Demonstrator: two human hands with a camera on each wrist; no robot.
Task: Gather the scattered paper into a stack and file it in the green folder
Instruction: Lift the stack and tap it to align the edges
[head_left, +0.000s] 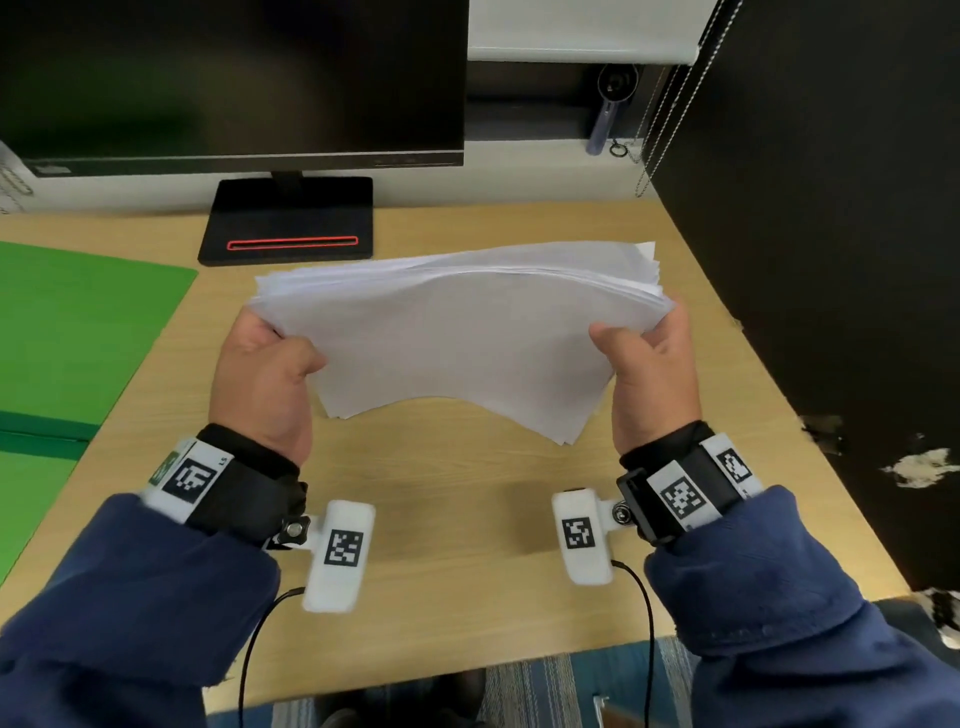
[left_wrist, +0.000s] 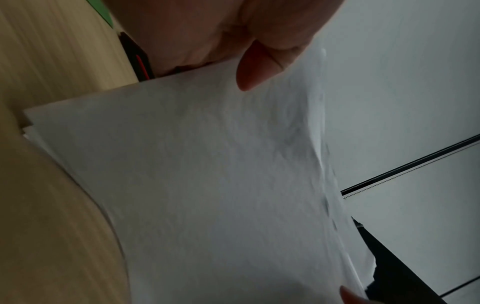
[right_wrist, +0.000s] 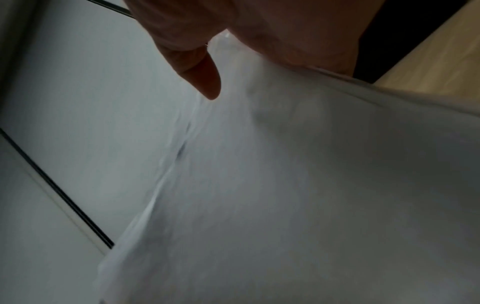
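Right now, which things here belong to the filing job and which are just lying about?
Job: paper stack, gripped by left hand and right hand; green folder, open on the desk.
Lying about: monitor, its stand, blind cord.

Matt white paper (head_left: 457, 343); wood-grain desk (head_left: 467, 499)

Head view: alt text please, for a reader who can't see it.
Both hands, left hand and right hand, grip a paper stack by its sides above the wooden desk. The open green folder lies left.
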